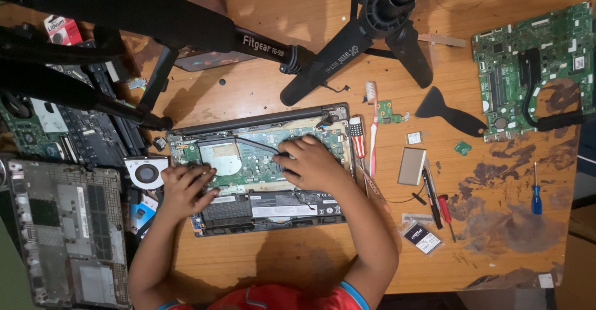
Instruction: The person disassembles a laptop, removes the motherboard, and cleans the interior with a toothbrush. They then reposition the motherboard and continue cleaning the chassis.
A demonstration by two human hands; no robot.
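green board: the opened laptop [261, 167] lay bottom-up near the front of the wooden table [310, 260], its circuit board and battery bare, likely so both hands could reach inside.
left hand [186, 189]: fingers curled and pressed down on the laptop's left part, beside the loose fan [146, 173]; it seemed to steady the case. whether it pinched anything, i could not tell.
right hand [310, 164]: fingers bent narrow over the board's middle, tips on a black part; grip hidden.
tools: toothbrush [372, 127], red screwdriver [445, 214] and blue screwdriver [536, 192] lay to the right, within reach.
edges: tripod legs [347, 43] crowded the far side; the grey bottom cover [68, 235] filled the left.
open room: bare wood showed at the front and far right.
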